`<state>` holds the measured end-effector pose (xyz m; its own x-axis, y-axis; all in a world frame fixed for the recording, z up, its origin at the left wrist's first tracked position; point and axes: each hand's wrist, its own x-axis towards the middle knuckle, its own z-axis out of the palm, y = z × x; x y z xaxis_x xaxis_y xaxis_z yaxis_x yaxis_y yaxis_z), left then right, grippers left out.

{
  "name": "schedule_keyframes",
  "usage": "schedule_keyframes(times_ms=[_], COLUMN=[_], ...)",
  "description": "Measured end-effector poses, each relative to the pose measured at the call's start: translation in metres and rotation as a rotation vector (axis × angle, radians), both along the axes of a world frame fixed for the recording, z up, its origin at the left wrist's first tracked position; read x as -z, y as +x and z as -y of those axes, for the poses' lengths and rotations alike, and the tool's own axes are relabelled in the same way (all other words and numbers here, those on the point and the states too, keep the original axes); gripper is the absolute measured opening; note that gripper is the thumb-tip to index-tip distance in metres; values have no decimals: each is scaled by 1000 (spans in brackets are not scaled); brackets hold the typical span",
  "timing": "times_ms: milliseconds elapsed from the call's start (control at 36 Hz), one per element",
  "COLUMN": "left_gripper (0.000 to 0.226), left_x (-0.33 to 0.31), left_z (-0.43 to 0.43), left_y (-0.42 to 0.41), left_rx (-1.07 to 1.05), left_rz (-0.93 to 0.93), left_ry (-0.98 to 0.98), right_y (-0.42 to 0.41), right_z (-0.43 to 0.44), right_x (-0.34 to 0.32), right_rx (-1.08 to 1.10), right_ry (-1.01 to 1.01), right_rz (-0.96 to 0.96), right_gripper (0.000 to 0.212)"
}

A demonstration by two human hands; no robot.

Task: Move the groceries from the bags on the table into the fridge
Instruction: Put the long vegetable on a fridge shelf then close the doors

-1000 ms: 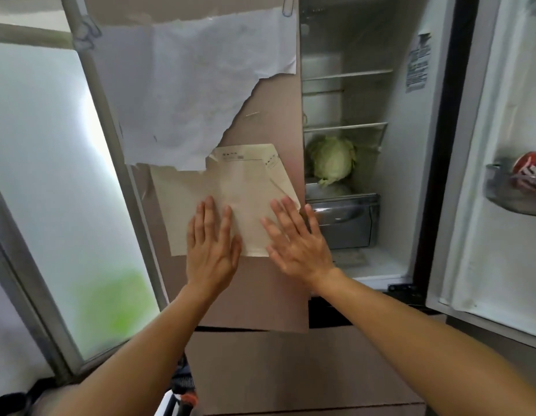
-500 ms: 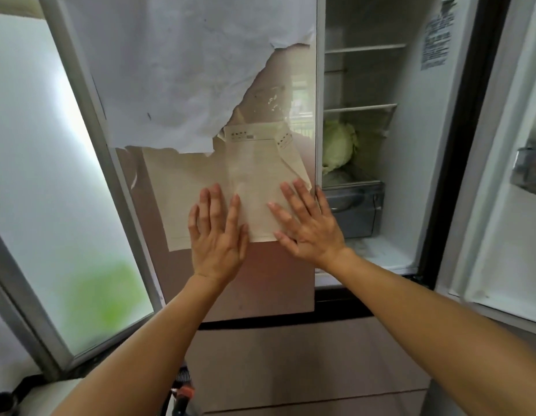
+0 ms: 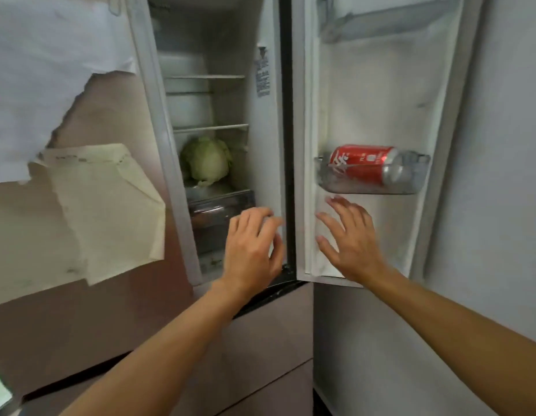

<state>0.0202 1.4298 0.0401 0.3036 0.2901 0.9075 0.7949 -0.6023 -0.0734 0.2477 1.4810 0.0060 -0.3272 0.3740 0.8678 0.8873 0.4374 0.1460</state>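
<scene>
The fridge's right side stands open, its right door [image 3: 378, 94] swung out. A green cabbage [image 3: 206, 160] sits on a lower shelf inside, above a clear drawer [image 3: 212, 205]. A red soda can [image 3: 361, 165] lies on its side in the door's clear bin [image 3: 411, 187]. My left hand [image 3: 251, 250] hovers in front of the drawer and the fridge's right wall, fingers loosely bent, holding nothing. My right hand [image 3: 348, 238] is spread flat against or just off the door's inner panel, below the bin. No bags or table are in view.
The shut left fridge door [image 3: 104, 109] carries a torn white sheet [image 3: 41, 70] and a cream paper [image 3: 110, 205]. Wire shelves [image 3: 209, 127] above the cabbage hold a pale container. Brown lower drawers [image 3: 260, 340] sit beneath. A grey wall [image 3: 507, 175] lies to the right.
Both hands left the cream paper on the left door and moved right, to the open compartment and the right door. The view has swung right, bringing the can into sight.
</scene>
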Motion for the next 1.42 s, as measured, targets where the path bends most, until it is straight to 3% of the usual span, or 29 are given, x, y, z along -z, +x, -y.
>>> schedule_keyframes(times_ms=[111, 250, 361, 528, 722, 1056, 1222, 1417], left_gripper=[23, 34, 44, 41, 26, 20, 44, 38], left_x=[5, -19, -45, -56, -61, -65, -59, -37], left_z=[-6, -5, -7, -10, 10, 50, 60, 81], left_y=[77, 159, 212, 251, 234, 122, 53, -20], left_rx=[114, 170, 136, -34, -40, -175, -302, -412], left_rz=[-16, 85, 90, 64, 109, 166, 77, 80], left_ry=[-40, 86, 110, 29, -3, -69, -163, -256], right_y=[83, 172, 215, 224, 206, 131, 75, 17], right_z=[21, 41, 41, 25, 23, 83, 113, 127], right_x=[-4, 0, 1, -8, -7, 3, 8, 10], right_rx=[144, 239, 244, 126, -16, -227, -188, -241], right_ry=[52, 35, -144, -361, -403, -400, -367, -248], right_rz=[-97, -207, -290, -518, -662, -600, -480, -288], right_gripper=[40, 39, 47, 59, 70, 100, 97, 75])
